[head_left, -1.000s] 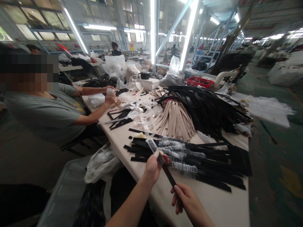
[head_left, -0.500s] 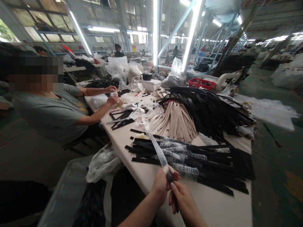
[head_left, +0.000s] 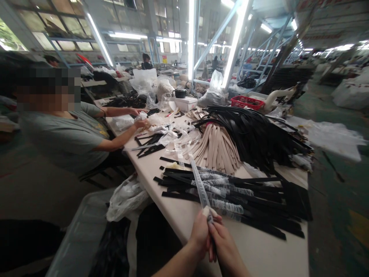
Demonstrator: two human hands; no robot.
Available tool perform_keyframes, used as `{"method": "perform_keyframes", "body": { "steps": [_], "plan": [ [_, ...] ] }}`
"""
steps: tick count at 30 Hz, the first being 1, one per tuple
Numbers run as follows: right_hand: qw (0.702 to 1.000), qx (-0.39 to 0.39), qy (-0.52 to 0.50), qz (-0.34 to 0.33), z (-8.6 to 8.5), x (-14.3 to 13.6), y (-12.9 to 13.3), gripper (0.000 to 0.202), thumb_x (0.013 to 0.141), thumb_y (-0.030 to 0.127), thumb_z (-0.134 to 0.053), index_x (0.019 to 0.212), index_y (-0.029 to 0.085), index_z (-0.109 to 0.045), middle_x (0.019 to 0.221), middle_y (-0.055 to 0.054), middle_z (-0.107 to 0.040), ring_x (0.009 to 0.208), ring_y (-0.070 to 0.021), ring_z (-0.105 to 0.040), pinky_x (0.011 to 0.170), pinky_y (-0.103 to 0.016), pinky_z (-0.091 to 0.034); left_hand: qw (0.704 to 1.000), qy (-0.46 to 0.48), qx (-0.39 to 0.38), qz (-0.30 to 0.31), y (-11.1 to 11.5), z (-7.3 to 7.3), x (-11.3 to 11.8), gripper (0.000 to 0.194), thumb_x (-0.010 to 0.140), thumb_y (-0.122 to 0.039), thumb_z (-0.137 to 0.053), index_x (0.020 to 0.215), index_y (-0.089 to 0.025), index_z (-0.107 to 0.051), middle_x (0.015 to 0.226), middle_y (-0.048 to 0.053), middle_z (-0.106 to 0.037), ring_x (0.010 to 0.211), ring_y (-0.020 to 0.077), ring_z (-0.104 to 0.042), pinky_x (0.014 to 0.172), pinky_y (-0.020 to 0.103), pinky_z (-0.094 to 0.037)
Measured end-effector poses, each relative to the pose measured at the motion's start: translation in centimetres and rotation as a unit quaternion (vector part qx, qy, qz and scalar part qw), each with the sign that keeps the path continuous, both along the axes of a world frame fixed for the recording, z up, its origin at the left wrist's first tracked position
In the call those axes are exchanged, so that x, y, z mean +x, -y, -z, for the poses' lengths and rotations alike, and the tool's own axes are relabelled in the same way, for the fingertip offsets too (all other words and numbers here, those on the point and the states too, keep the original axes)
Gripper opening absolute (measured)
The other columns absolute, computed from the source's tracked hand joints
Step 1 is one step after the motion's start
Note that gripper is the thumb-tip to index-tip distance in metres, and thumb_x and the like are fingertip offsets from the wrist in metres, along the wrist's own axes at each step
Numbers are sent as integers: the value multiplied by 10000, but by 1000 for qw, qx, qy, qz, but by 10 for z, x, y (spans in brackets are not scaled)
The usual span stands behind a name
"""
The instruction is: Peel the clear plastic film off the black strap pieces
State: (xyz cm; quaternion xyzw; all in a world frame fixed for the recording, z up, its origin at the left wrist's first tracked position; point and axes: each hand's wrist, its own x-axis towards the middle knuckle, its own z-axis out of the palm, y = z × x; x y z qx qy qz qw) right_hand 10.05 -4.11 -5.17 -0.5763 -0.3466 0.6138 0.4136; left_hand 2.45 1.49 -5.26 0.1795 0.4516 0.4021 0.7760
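Note:
Near the table's front edge, my left hand (head_left: 201, 227) is closed round the lower end of a long clear plastic sleeve (head_left: 199, 185), with a pale cover on the thumb. The sleeve stretches away from me across the black straps. Right beside it, my right hand (head_left: 224, 239) pinches a black strap, which is mostly hidden by the fingers. The strap's end appears to sit in the sleeve's mouth. Just beyond my hands lies a pile of black straps (head_left: 265, 200), several with crinkled clear plastic (head_left: 227, 206) round their middles.
Beige strips (head_left: 216, 148) fan out behind the pile, beside a large heap of black strips (head_left: 256, 134). A red basket (head_left: 247, 102) and a white box (head_left: 184, 104) stand farther back. At left a co-worker (head_left: 66, 134) handles white plastic. A plastic bag (head_left: 127, 198) hangs by a bin.
My hands have shifted slightly right and down, and are closer together on the strap and sleeve. The sleeve has swung right, apart from another plastic strip. The co-worker's hands have moved slightly.

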Motion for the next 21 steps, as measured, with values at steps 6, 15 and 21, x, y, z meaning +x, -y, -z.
{"method": "perform_keyframes", "body": {
  "steps": [6, 15, 21],
  "plan": [
    [992, -75, -77, -62, 2, 5, 11, 636, 780, 771, -502, 884, 146, -564, 496, 4, -599, 302, -110, -503, 297, -176, -302, 998, 7, 16, -52, -18, -10, -14, 413, 811, -533, -613, 869, -124, -636, 806, 110, -695, 686, 210, -670, 686, 331, -517],
    [1000, -7, 6, -21, -5, 4, -5, 589, 812, 749, -489, 753, 166, -552, 480, -2, -578, 331, -108, -494, 329, -197, -316, 997, -8, -35, 61, 16, 8, -4, 501, 845, -608, -492, 953, -143, -646, 477, -3, -546, 334, 136, -465, 364, 229, -306],
    [990, -84, -103, -43, 5, 1, 16, 617, 775, 761, -509, 901, 157, -537, 498, -2, -620, 308, -123, -530, 297, -167, -291, 999, 28, -24, -26, -37, -8, -11, 387, 821, -454, -584, 1031, -133, -630, 833, 112, -714, 675, 203, -680, 661, 313, -508]
  ]
}}
